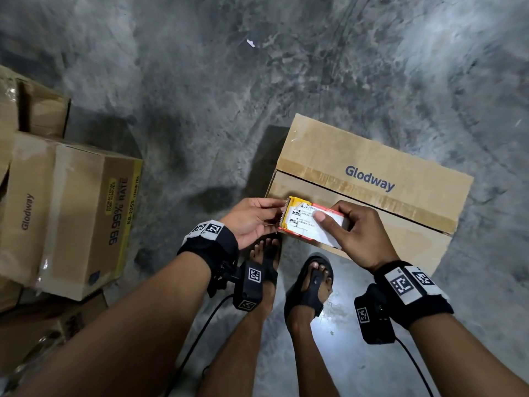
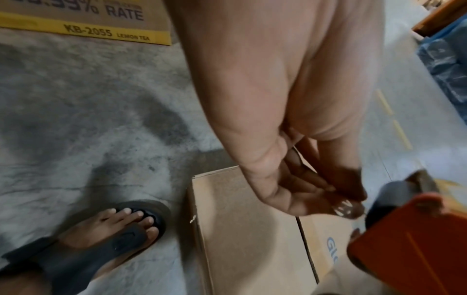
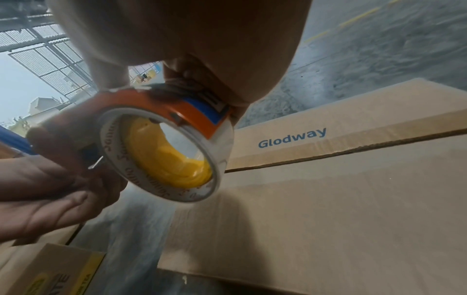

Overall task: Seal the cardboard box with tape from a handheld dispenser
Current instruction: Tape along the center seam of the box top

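Observation:
A brown cardboard box (image 1: 372, 179) marked "Glodway" lies on the floor, flaps down, with a dark seam along its top and old tape strips beside it. Just above its near left corner my right hand (image 1: 332, 224) grips an orange tape dispenser (image 1: 306, 222) with a white label, thumb on top. In the right wrist view the dispenser (image 3: 161, 155) shows a white roll on a yellow core. My left hand (image 1: 276, 214) meets the dispenser's serrated end. In the left wrist view its fingertips (image 2: 328, 189) pinch the clear tape end (image 2: 346, 207) beside the dispenser (image 2: 409, 239).
Several other cardboard boxes (image 1: 77, 219) are stacked at the left, one with a yellow printed side. My feet in black sandals (image 1: 312, 282) stand just before the box. Grey concrete floor (image 1: 200, 96) stretches beyond. Cables hang from both wrist cameras.

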The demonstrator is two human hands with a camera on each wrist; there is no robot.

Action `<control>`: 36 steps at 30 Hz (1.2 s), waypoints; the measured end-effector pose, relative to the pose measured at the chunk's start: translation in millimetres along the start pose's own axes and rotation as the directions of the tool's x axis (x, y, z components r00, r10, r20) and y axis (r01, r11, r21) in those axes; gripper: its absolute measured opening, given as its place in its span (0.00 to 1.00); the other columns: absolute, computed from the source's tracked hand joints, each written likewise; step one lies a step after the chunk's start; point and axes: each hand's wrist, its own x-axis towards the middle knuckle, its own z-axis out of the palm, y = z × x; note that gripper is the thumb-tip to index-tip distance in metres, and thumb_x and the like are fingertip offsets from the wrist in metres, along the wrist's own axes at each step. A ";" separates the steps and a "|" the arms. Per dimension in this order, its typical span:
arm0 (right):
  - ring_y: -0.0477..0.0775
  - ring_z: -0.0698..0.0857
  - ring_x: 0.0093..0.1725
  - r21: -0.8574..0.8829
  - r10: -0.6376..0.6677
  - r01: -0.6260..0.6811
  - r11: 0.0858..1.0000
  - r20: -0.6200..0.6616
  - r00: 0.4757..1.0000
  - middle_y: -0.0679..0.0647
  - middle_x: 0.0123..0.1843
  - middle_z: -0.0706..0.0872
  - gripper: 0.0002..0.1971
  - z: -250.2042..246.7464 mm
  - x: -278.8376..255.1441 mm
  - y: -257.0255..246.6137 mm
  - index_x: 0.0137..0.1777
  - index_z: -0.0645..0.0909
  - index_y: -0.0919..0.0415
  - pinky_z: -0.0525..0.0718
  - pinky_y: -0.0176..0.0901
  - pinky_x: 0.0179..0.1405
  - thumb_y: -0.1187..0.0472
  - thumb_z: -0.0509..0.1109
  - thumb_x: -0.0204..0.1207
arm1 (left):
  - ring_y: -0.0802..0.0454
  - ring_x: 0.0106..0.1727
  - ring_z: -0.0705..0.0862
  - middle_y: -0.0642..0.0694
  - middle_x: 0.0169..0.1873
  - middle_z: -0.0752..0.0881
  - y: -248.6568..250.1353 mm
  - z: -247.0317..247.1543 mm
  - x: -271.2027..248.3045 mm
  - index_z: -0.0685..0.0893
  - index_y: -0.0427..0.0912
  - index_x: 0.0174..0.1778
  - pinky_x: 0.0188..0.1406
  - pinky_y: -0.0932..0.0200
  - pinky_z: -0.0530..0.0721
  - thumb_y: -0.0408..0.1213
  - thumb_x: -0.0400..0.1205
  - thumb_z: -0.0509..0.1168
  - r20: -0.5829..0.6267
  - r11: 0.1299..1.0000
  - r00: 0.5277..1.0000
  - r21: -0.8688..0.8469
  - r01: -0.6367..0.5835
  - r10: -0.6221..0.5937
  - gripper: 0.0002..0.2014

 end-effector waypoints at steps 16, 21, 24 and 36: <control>0.67 0.81 0.32 -0.004 0.011 -0.011 1.000 0.010 1.000 0.62 0.31 0.85 0.30 0.1 18.7 -2.9 0.35 0.85 0.60 0.77 0.53 0.29 0.30 0.70 0.74 | 0.41 0.55 0.84 0.37 0.48 0.90 21.1 -6.5 11.5 0.87 0.33 0.55 0.70 0.40 0.76 0.21 0.84 0.60 0.100 0.958 0.993 0.287 0.029 -0.060 0.12; 0.63 0.82 0.30 -0.032 0.003 -0.003 0.999 0.023 1.000 0.57 0.29 0.85 0.26 1.0 22.3 -7.3 0.35 0.85 0.59 0.75 0.46 0.27 0.34 0.73 0.75 | 0.45 0.49 0.85 0.36 0.47 0.87 25.7 -4.9 14.3 0.84 0.34 0.54 0.55 0.50 0.84 0.25 0.86 0.60 0.057 0.956 0.998 0.294 0.009 -0.027 0.08; 0.58 0.80 0.26 -0.049 0.010 -0.008 0.999 0.027 1.000 0.56 0.28 0.85 0.21 1.3 22.4 -7.0 0.35 0.85 0.59 0.75 0.46 0.26 0.40 0.76 0.78 | 0.52 0.39 0.85 0.40 0.42 0.87 23.8 -2.8 14.6 0.83 0.37 0.52 0.37 0.62 0.84 0.27 0.87 0.59 0.033 0.939 0.999 0.343 -0.020 0.009 0.07; 0.48 0.74 0.26 0.040 0.071 -0.071 0.997 -0.004 0.997 0.57 0.29 0.84 0.20 4.4 19.6 -2.5 0.33 0.84 0.58 0.72 0.43 0.28 0.44 0.77 0.79 | 0.54 0.40 0.88 0.37 0.47 0.88 11.9 7.1 15.4 0.84 0.30 0.57 0.37 0.60 0.89 0.25 0.84 0.62 -0.027 0.948 0.981 0.264 -0.178 0.192 0.08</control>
